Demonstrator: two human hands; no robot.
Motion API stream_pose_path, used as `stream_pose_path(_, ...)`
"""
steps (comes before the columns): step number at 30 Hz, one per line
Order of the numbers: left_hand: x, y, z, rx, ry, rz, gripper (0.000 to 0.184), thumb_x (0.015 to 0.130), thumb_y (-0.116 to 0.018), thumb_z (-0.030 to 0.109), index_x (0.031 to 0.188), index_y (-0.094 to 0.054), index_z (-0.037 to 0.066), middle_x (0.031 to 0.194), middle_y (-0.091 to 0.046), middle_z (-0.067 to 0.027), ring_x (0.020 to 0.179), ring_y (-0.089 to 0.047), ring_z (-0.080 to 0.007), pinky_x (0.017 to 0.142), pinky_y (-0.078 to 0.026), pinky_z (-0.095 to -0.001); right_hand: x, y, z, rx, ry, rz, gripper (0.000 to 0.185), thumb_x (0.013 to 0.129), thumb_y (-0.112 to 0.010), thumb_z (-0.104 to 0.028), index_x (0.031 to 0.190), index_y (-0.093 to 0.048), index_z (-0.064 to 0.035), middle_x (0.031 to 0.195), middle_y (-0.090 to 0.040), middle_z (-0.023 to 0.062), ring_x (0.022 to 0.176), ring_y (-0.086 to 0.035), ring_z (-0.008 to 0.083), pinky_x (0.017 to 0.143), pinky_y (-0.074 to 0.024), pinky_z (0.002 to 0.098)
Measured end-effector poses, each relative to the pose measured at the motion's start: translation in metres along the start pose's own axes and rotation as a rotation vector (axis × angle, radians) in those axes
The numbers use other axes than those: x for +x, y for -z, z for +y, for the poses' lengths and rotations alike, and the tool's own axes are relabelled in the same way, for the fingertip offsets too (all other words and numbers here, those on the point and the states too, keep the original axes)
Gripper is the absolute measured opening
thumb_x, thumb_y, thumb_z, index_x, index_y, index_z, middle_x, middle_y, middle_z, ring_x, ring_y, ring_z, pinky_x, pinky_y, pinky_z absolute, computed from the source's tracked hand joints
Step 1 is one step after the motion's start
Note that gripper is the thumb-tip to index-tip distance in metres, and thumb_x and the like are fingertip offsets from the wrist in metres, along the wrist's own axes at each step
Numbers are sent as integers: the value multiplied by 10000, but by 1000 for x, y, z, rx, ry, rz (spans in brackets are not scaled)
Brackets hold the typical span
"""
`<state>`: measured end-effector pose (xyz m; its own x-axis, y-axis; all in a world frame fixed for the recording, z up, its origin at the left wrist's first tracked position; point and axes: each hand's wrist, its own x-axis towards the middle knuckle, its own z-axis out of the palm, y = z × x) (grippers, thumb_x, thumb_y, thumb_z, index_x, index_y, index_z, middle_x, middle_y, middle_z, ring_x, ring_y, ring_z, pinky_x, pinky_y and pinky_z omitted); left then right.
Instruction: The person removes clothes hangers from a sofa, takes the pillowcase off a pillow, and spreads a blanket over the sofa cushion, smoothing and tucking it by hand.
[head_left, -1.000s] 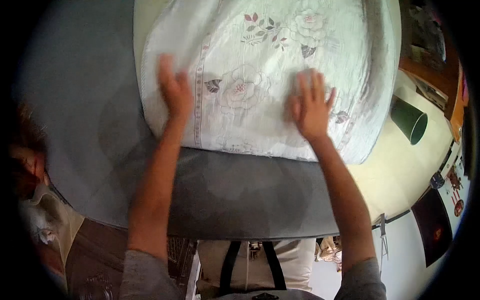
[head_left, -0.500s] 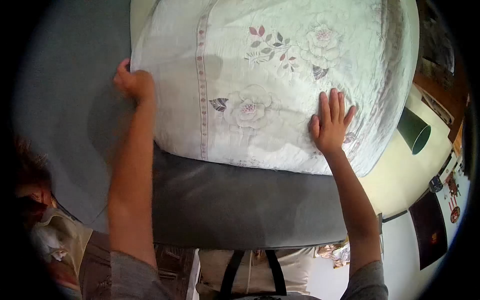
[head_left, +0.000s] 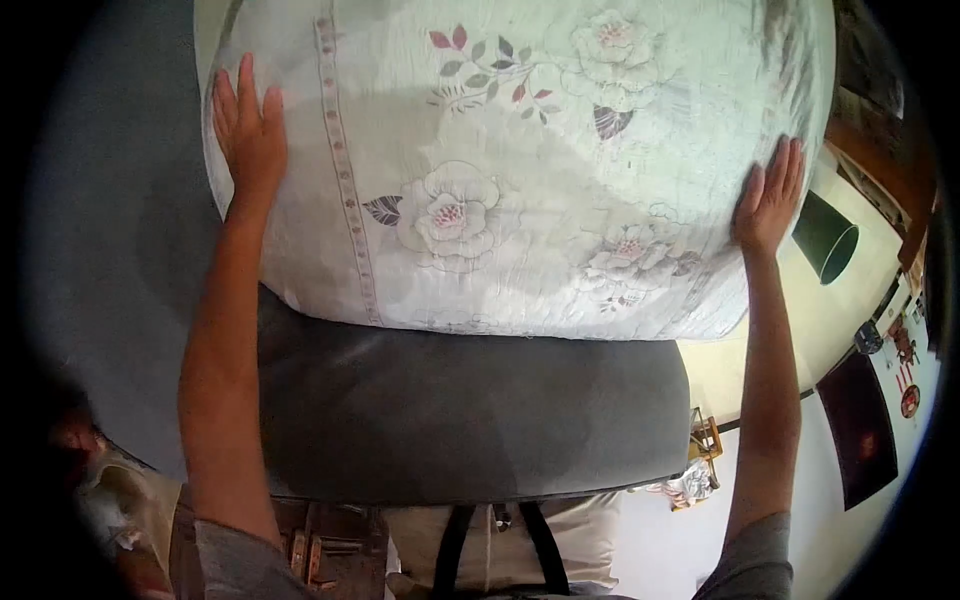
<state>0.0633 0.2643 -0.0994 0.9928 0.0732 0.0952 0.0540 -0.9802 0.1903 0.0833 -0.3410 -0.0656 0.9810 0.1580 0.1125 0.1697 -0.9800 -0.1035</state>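
Observation:
A large white cloth with printed flowers, leaves and a striped border lies spread over a dark grey padded surface; its far end runs out of view. My left hand rests flat on the cloth near its left edge, fingers stretched out and slightly apart. On the opposite side, my right hand lies along the right edge, palm down with the fingers extended. Neither hand grips the fabric. Small wrinkles cross the cloth, mostly toward the right.
Just right of the cloth, a dark green cup-like container lies on a cream surface. More grey covering extends at the left. Wooden items and a white floor show below the surface's front edge.
My left hand has gone from curled at the cloth's left edge to flat on top. My right hand has slid right to the right edge. The cloth appears shifted left and flatter.

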Motion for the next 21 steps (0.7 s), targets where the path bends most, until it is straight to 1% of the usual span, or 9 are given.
stream_pose_path(4,-6,21,44,-129,32,1,587,887,-533,173,1435,-324,179,1481,-272,-178,1368,-242,-360,1116,-164,-515,2,12,-22,-166,-91,-35,531,964,-384,-359,1440,-310,-136,1518,-233,126,1403,-208,308,1102,-122,567)
stream_pose_path(6,-33,18,97,-237,-225,-87,616,857,-549,152,1432,-332,196,1480,-279,-171,1365,-263,-340,1118,-166,-511,-5,10,-79,43,41,-155,581,929,-467,-309,1455,-278,-151,1525,-216,131,1415,-183,294,1082,-132,589)
stream_pose_path(8,-65,9,157,-259,-437,-346,641,821,-588,183,1418,-362,231,1482,-286,-151,1356,-289,-325,1106,-184,-526,-12,20,-166,231,233,-351,608,897,-514,-322,1454,-296,-211,1528,-219,102,1423,-159,285,1092,-156,563)
stream_pose_path(11,-96,15,189,-228,-394,-435,582,795,-598,147,1355,-442,168,1460,-302,-175,1357,-256,-363,1097,-167,-565,-52,3,-194,246,394,-553,636,894,-506,-369,1468,-259,-249,1542,-184,69,1425,-146,279,1120,-111,549)
stream_pose_path(13,-118,15,170,-162,-247,-404,589,784,-615,130,1347,-452,179,1455,-305,-172,1355,-246,-379,1093,-170,-570,-76,0,-161,138,338,-605,648,893,-501,-390,1473,-242,-259,1549,-162,56,1428,-136,270,1132,-81,542)
stream_pose_path(14,-135,22,151,-83,-220,-449,598,783,-618,124,1355,-447,165,1459,-293,-172,1358,-236,-381,1098,-169,-557,-94,-4,-134,160,328,-429,638,903,-481,-388,1476,-231,-260,1558,-127,49,1432,-124,260,1140,-59,526)
stream_pose_path(17,-186,50,65,182,-21,-580,603,822,-597,143,1394,-406,157,1479,-269,-169,1362,-246,-359,1106,-203,-496,-124,21,-62,-4,190,-349,598,898,-472,-344,1458,-302,-222,1540,-191,91,1432,-125,269,1147,-28,495)
stream_pose_path(19,-219,85,6,-14,145,-525,571,850,-566,99,1387,-374,66,1469,-260,-203,1361,-244,-369,1112,-212,-469,-140,41,-22,-42,36,-330,609,918,-454,-359,1465,-281,-152,1530,-190,137,1425,-139,297,1139,-65,494)
stream_pose_path(21,-241,111,-34,107,207,-572,557,870,-543,93,1386,-349,19,1472,-255,-202,1357,-258,-364,1121,-211,-434,-153,48,-5,-126,-201,-312,623,937,-440,-356,1476,-232,-125,1531,-177,151,1421,-141,319,1121,-75,533)
